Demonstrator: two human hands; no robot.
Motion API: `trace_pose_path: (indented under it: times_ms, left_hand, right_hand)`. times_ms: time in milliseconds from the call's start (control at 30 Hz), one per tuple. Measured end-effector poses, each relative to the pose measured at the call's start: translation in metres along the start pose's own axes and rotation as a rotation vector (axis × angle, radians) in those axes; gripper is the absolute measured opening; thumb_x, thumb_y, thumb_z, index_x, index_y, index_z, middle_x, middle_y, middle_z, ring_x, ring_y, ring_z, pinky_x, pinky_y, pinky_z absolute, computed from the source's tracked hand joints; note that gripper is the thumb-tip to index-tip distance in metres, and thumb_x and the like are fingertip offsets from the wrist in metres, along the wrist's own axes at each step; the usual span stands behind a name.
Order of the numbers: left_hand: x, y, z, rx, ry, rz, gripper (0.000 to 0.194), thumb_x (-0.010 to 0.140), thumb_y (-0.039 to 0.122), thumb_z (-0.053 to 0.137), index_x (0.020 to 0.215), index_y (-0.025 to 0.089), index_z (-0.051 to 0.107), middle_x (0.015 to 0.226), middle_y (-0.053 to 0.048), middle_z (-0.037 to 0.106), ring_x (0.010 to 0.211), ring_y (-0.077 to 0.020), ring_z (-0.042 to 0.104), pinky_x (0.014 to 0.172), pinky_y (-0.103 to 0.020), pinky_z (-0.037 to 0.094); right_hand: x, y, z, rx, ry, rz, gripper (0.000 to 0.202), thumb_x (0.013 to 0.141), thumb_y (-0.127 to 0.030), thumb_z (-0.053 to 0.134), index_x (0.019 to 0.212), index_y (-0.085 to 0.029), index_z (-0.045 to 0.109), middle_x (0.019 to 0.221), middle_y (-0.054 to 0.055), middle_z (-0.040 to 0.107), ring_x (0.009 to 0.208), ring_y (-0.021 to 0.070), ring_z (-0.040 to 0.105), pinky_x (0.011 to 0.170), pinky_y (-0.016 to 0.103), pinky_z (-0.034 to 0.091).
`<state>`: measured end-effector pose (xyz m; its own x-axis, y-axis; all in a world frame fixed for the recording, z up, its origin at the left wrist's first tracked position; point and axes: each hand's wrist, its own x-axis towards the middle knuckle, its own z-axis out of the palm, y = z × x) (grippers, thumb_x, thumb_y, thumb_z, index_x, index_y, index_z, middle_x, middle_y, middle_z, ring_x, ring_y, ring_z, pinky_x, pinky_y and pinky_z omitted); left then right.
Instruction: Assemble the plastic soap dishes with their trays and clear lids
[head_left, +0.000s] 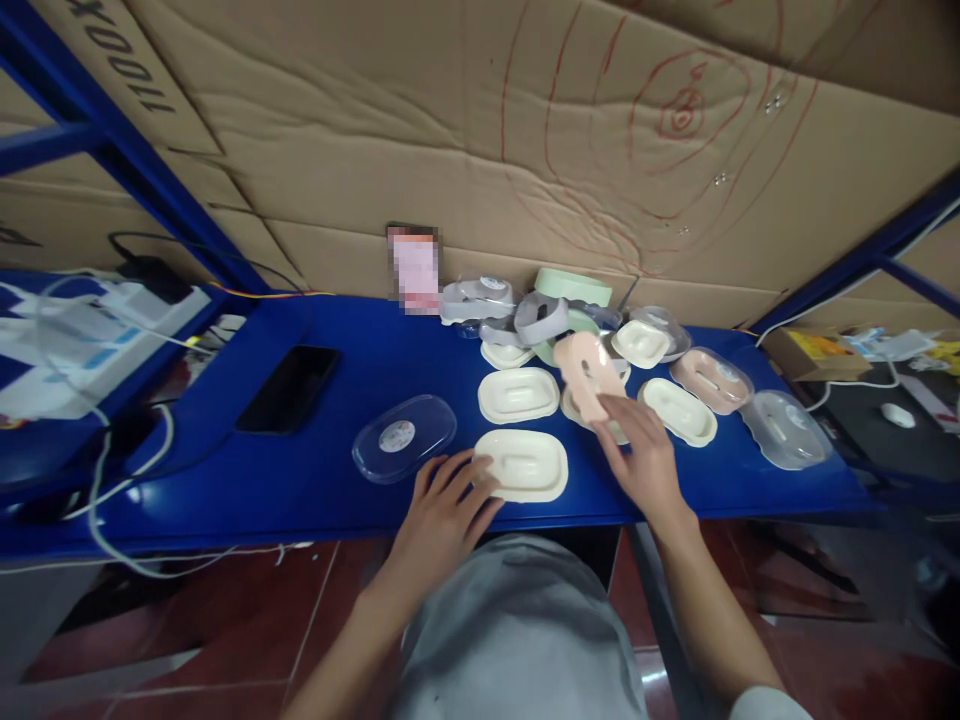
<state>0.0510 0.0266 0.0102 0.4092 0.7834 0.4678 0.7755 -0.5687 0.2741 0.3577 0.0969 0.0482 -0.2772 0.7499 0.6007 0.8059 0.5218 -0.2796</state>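
My right hand (641, 455) holds a peach plastic tray (589, 365) with slots in it, pinched at its lower end and tilted upright. Under it, partly hidden, lies a cream dish (571, 408). My left hand (454, 500) has its fingers apart, and their tips rest on the left edge of a cream oval dish (536, 465) near the table's front. A clear plastic lid (405, 437) with a round sticker lies just left of that hand. Behind the near dish is another cream dish (517, 395); one more cream dish (679, 412) lies to the right.
Grey, green and cream pieces form a pile (544, 315) at the back of the blue table (315, 490). Lidded peach (712, 380) and white (786, 430) boxes lie at right. A black phone (289, 390) lies left; another phone (415, 268) leans on the cardboard. Cables (101, 480) hang at far left.
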Motion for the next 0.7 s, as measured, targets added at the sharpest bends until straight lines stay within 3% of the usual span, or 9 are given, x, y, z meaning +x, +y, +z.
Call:
trace_pose_path:
  times_ms: [133, 233, 300, 467, 700]
  left_hand:
    - [-0.007, -0.004, 0.001, -0.037, 0.089, -0.026, 0.025, 0.103, 0.028, 0.068, 0.127, 0.021, 0.068, 0.141, -0.016, 0.067, 0.128, -0.0307, 0.065, 0.106, -0.048, 0.051]
    - [-0.009, -0.006, 0.000, -0.015, 0.145, -0.048, 0.045, 0.102, 0.029, 0.070, 0.145, 0.023, 0.058, 0.158, -0.021, 0.052, 0.142, -0.0353, 0.056, 0.111, -0.052, 0.049]
    - [-0.009, -0.006, -0.001, 0.008, 0.118, -0.014, 0.048, 0.102, 0.027, 0.069, 0.148, 0.026, 0.056, 0.161, -0.019, 0.051, 0.148, -0.0363, 0.051, 0.116, -0.054, 0.045]
    - [-0.008, -0.011, -0.001, -0.049, 0.122, 0.032, 0.032, 0.101, 0.025, 0.070, 0.133, 0.025, 0.065, 0.138, -0.012, 0.070, 0.141, -0.0311, 0.058, 0.118, -0.052, 0.043]
    - [-0.008, -0.003, -0.001, -0.094, 0.151, 0.008, 0.012, 0.099, 0.024, 0.072, 0.111, 0.024, 0.072, 0.115, -0.007, 0.075, 0.118, -0.0263, 0.062, 0.104, -0.043, 0.049]
  right_hand:
    - [-0.039, -0.029, -0.012, 0.260, -0.243, -0.120, 0.046, 0.107, -0.019, 0.058, 0.153, -0.028, 0.056, 0.150, 0.009, 0.065, 0.144, 0.0279, 0.057, 0.118, 0.051, 0.053]
    - [-0.044, -0.040, -0.007, 0.319, -0.366, -0.139, 0.047, 0.109, -0.017, 0.053, 0.155, -0.026, 0.054, 0.158, 0.009, 0.059, 0.154, 0.0260, 0.048, 0.124, 0.051, 0.049]
    - [-0.039, -0.043, 0.001, 0.317, -0.414, -0.175, 0.047, 0.109, -0.021, 0.055, 0.156, -0.025, 0.053, 0.159, 0.009, 0.057, 0.157, 0.0270, 0.043, 0.127, 0.055, 0.045]
    - [-0.030, -0.049, 0.017, 0.324, -0.413, -0.247, 0.042, 0.110, -0.022, 0.054, 0.152, -0.027, 0.057, 0.153, 0.007, 0.063, 0.158, 0.0266, 0.041, 0.131, 0.059, 0.038]
    - [-0.034, -0.054, 0.016, 0.308, -0.455, -0.282, 0.045, 0.109, -0.011, 0.045, 0.151, -0.022, 0.057, 0.154, 0.007, 0.063, 0.161, 0.0247, 0.036, 0.133, 0.058, 0.034]
